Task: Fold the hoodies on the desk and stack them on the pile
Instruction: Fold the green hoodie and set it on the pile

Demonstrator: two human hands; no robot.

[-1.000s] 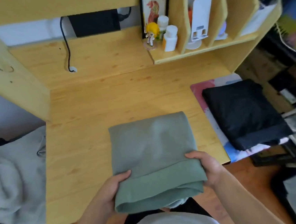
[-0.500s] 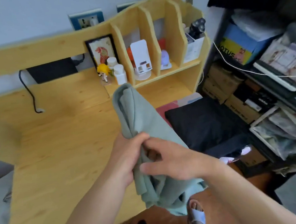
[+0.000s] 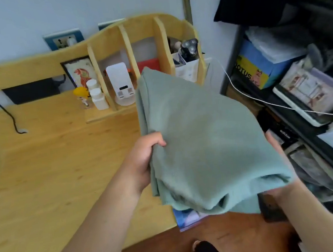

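A: Our left hand pinches the left edge of the folded green hoodie, thumb on top and fingers curled under. Our right hand is mostly hidden beneath the far side; it seems to bear the cloth from below, but we cannot tell how its fingers lie.

B: And the hoodie hangs in the air, off the desk, over the desk's right end?

A: Yes. The near fold sags and bulges open. We judge that if we tilt it, the layers could slide apart and the fold come undone.

B: What crowds us?

A: The white cable runs just behind the hoodie's far corner, and the cluttered shelves stand near on the right; a wide swing could snag either. Leftward, the wooden top offers room.
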